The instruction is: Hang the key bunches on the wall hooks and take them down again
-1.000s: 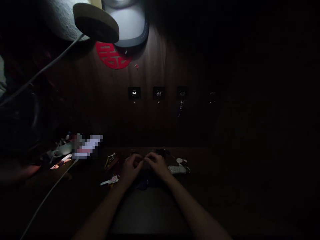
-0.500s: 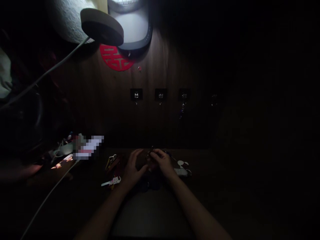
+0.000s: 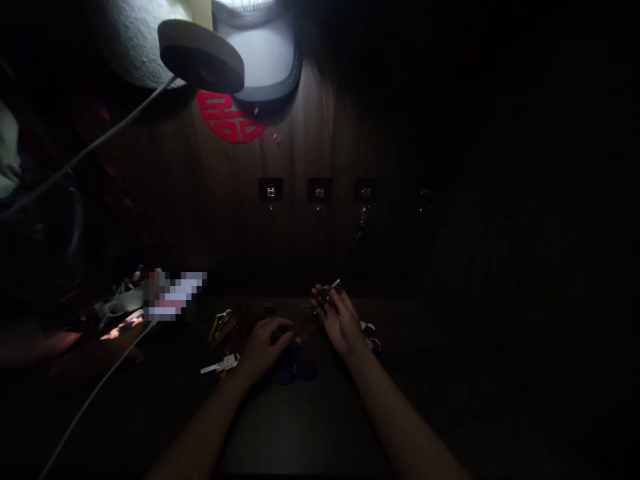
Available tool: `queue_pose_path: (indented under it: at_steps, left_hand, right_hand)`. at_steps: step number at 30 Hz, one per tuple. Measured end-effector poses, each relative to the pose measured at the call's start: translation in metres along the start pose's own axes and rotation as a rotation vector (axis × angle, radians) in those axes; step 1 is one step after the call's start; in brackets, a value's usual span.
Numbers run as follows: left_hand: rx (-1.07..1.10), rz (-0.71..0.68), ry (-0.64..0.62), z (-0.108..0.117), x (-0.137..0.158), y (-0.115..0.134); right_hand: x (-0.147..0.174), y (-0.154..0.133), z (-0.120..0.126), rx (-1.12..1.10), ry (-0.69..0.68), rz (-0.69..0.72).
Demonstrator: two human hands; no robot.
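Observation:
My right hand (image 3: 341,325) is turned palm-up over the dark tabletop. Its curled fingers hold a small shiny metal piece (image 3: 334,285), perhaps a key; shadow hides its exact shape. To its left, my left hand (image 3: 266,341) sits low, thumb and fingertips drawn close together. What lies between them is too dark to make out. Just below the hands is a dark blue item (image 3: 297,370). Beside my left wrist are a white key-like piece (image 3: 220,365) and a heap of red and yellow small items (image 3: 227,330). Pale small pieces (image 3: 370,328) show behind my right wrist.
Several dark hooks (image 3: 271,191) line the wood wall, one with a small hanging item (image 3: 361,227). A round lamp (image 3: 201,57), a grey cap (image 3: 265,63) and a red paper cutout (image 3: 233,120) are above. A white cable (image 3: 100,387) runs at left near a blurred-out light patch (image 3: 177,293).
My right hand has moved right, away from the left, and turned palm-up with the metal piece now showing. The left hand's fingers have drawn closer together and lower.

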State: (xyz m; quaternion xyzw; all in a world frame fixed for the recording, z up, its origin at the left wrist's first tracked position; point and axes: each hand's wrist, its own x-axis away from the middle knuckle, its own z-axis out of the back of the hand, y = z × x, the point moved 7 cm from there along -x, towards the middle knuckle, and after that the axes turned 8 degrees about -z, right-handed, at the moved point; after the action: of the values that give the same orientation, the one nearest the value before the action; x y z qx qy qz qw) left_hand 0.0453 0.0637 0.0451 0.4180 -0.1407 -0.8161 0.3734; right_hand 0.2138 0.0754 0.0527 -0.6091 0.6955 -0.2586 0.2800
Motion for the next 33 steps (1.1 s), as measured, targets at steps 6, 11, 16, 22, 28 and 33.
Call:
queue_pose_path:
  at_steps: [6,11,16,22,28,33]
  left_hand:
    - [-0.019,0.013,0.017,0.002,-0.001,-0.007]
    - [-0.009,0.077,0.046,0.009,-0.002,-0.019]
    - [-0.014,0.151,0.062,0.016,-0.002,-0.033]
    - [0.007,0.215,0.051,0.018,-0.002,-0.038]
    - [0.031,0.228,0.021,0.015,0.0,-0.037]
    - [0.04,0.229,0.03,0.014,0.0,-0.038]
  right_hand:
    - [0.001,-0.019,0.007,0.001,0.041,0.067]
    - [0.004,-0.047,0.009,0.06,0.053,0.191]
    - [-0.006,-0.084,0.016,0.222,0.178,0.297]
    - [-0.03,-0.144,0.007,0.415,0.35,0.407]
    - [-0.052,-0.185,-0.021,0.583,0.35,0.477]
    - [-0.066,-0.192,-0.027,0.65,0.363,0.439]
